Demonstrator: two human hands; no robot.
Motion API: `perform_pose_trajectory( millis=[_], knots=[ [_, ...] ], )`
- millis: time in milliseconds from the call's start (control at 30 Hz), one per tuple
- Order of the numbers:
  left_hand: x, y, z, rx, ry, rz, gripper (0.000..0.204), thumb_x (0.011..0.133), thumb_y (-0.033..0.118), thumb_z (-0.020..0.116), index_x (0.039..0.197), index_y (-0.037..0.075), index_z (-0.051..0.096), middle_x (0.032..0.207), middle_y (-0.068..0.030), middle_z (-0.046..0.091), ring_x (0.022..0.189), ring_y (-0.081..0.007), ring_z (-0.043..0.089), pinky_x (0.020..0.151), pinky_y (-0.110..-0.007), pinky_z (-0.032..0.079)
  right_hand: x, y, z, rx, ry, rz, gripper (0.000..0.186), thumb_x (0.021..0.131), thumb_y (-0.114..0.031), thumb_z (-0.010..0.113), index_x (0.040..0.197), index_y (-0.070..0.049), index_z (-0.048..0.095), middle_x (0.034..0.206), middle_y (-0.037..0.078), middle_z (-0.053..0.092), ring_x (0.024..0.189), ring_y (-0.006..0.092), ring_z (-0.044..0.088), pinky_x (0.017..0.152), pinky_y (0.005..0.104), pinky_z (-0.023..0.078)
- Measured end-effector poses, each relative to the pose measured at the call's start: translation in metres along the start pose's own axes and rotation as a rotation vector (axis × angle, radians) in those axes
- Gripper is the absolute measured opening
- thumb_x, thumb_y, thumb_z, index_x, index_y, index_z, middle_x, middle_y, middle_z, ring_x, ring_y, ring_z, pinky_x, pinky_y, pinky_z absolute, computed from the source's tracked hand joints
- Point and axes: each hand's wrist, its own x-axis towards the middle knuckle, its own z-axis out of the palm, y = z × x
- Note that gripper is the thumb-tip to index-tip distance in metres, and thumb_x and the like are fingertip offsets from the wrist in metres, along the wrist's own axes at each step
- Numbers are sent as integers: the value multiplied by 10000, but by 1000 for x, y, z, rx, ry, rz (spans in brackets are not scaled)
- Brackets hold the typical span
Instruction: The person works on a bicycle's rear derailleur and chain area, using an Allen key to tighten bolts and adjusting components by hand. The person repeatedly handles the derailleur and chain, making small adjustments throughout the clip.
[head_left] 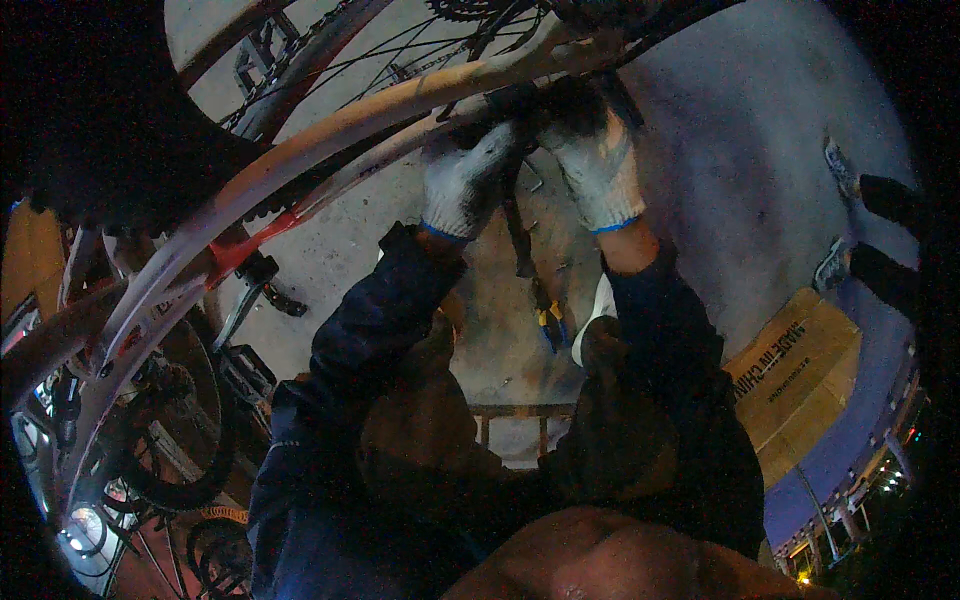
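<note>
A bicycle frame [400, 98] with pale tubes slants across the upper left, close in front of me. Both my hands wear whitish knit gloves with dark, soiled fingers and blue cuff edges. My left hand [468, 178] is closed at a dark part just under the frame tube. Beside it, my right hand [597, 170] is closed against the same dark area, its fingers partly hidden in shadow. What they grip is too dark to name. Between my wrists, a small L-shaped hex key [537, 182] and a long dark tool [521, 235] lie on the floor.
Pliers with yellow and blue handles [550, 322] lie between my feet. A large dark tyre [110, 120] and more bicycle parts [180, 400] crowd the left. At right are a flattened cardboard box [805, 370] and another person's shoes [832, 264].
</note>
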Motion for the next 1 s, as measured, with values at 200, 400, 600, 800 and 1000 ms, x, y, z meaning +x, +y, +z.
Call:
perform_pose_trajectory(
  millis=[200, 400, 600, 800, 1000],
  knots=[
    [2, 11, 7, -291, 5, -109, 312, 959, 92, 688, 1239, -43, 661, 1149, -118, 715, 966, -204, 696, 840, -312, 582, 14, 5, -20, -188, -185, -268, 336, 914, -162, 742, 1221, -42, 676, 1159, 106, 716, 1050, 224, 674, 933, 345, 549],
    [-2, 4, -2, -7, -5, -91, 320, 939, 96, 716, 1227, -34, 670, 1129, -103, 715, 956, -186, 688, 838, -316, 569, 9, 13, 1, 112, -104, -290, 365, 941, -143, 713, 1276, -23, 630, 1193, 115, 700, 1073, 239, 666, 941, 349, 547],
    [-1, -18, -14, 85, -10, 104, 315, 959, 130, 705, 1232, -23, 672, 1106, -94, 714, 927, -171, 682, 820, -323, 569, 2, 14, 6, 430, -123, -48, 372, 916, -63, 700, 1283, -46, 639, 1220, 125, 683, 1093, 292, 652, 956, 393, 542],
    [-5, -11, -15, -397, -45, -251, 291, 988, 172, 683, 1210, -15, 681, 1061, -91, 726, 902, -163, 684, 771, -302, 575, 8, 17, -7, -773, -30, -822, 425, 808, -35, 740, 1223, -116, 703, 1208, 152, 672, 1085, 344, 641, 937, 427, 545],
    [-3, -6, -15, 94, -109, -12, 313, 1001, 95, 608, 1291, -21, 638, 1224, -101, 681, 1072, -217, 655, 945, -347, 545, 6, 13, -8, -598, -91, -643, 352, 848, -68, 726, 1196, -117, 710, 1197, 142, 674, 1052, 353, 645, 909, 433, 546]
  ],
)
